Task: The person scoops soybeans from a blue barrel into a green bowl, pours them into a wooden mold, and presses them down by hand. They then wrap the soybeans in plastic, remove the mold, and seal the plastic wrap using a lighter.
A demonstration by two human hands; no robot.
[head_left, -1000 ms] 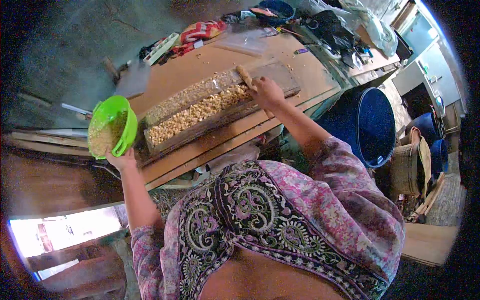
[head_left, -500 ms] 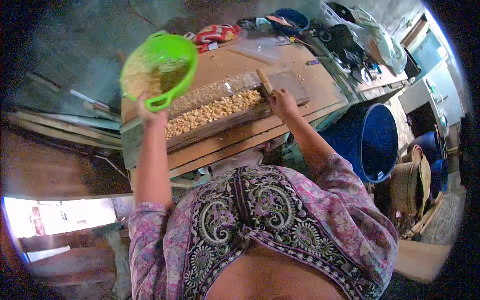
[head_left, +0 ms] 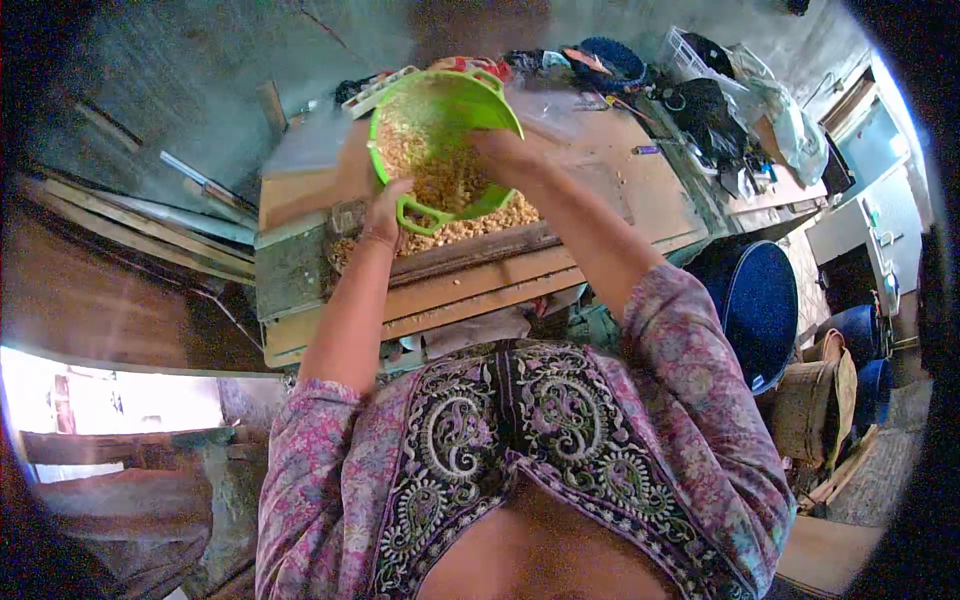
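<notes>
Your table fills the middle of the view, a broad brown top with planks along its near edge, and its far end is crowded with clutter too small to sort out. To your right, below the table's corner, stands a blue barrel, with a woven basket just beyond it. On the table lies a long wooden tray, its near wall facing you, holding a bed of pale nuts that shows under and beside the bowl. Above the tray you hold a green bowl, tilted so that its open side faces you and its lower rim hangs over the nuts; more nuts lie inside it, heaped toward the low side. Your left hand is closed around the bowl's loop handle at the lower rim, fingers curled through or over it. Your right hand rests on the bowl's right rim, fingers bent over the edge toward the inside; you cannot tell whether they grip the rim or only press on the nuts. Both forearms rise from your patterned sleeves and meet at the bowl.
</notes>
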